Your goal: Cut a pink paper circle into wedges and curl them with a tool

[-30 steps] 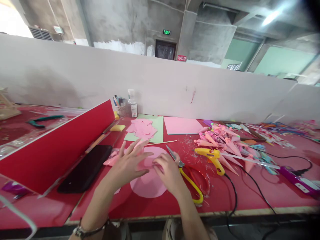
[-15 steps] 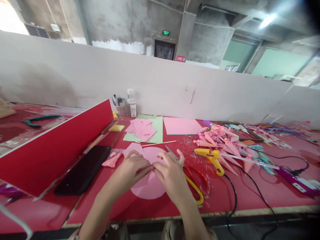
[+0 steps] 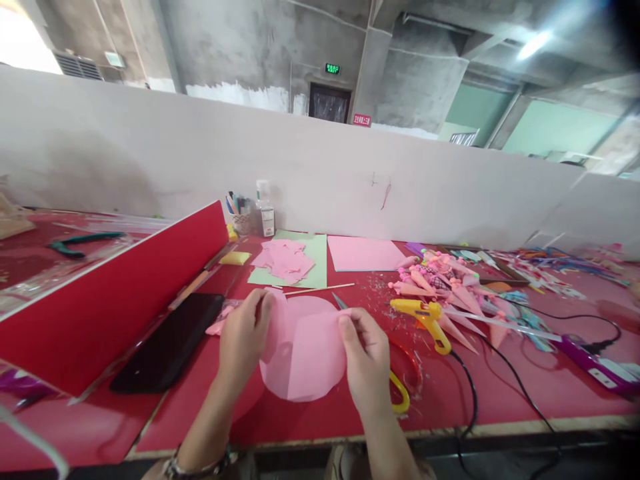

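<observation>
A left hand (image 3: pixel 245 330) and right hand (image 3: pixel 369 353), grips closed on pink paper (image 3: pixel 317 343) beside scissors (image 3: pixel 402 399), risk creasing or tearing it should they pull unevenly.

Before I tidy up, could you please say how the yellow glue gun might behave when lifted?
The glue gun likely feels rigid, its body looking like plastic. The long clear stick may snag the pink cones, and the black cord would probably drag.

Red counter (image 3: pixel 200 417): pink paper cones (image 3: pixel 453 287), yellow glue gun (image 3: pixel 423 317), scissors (image 3: pixel 400 390), black phone (image 3: pixel 170 343), green sheet (image 3: pixel 320 260), pen cup (image 3: pixel 241 221), clear bottle (image 3: pixel 265 210).
</observation>
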The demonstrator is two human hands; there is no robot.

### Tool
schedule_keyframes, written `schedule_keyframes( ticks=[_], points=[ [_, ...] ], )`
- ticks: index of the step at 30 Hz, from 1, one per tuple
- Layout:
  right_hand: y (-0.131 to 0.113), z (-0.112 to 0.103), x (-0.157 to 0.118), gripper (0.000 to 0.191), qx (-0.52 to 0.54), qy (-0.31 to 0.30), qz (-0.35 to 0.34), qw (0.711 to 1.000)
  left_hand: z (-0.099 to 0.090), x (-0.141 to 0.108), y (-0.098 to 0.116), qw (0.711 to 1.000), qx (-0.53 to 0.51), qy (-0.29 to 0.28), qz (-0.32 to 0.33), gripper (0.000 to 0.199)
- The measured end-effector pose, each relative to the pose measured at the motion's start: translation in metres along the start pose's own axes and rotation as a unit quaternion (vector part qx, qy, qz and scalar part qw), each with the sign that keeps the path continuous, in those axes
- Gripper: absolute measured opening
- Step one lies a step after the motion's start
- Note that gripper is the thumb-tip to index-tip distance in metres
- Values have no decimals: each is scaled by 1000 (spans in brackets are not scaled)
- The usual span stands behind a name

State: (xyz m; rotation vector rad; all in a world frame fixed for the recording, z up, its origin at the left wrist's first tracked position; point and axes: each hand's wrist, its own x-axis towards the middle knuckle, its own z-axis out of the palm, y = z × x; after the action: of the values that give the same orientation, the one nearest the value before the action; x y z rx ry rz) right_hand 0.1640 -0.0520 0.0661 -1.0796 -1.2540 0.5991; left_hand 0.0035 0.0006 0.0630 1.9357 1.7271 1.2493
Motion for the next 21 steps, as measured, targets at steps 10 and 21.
schedule_keyframes(
  ticks=[10,21],
  points=[
    [29,23,4,14,-64,45,-27,997,1,-10,19,975,-161,-154,-17,28],
    [25,10,6,19,-154,-113,-60,980,7,-10,16,976,-54,-201,55,26]
  ],
)
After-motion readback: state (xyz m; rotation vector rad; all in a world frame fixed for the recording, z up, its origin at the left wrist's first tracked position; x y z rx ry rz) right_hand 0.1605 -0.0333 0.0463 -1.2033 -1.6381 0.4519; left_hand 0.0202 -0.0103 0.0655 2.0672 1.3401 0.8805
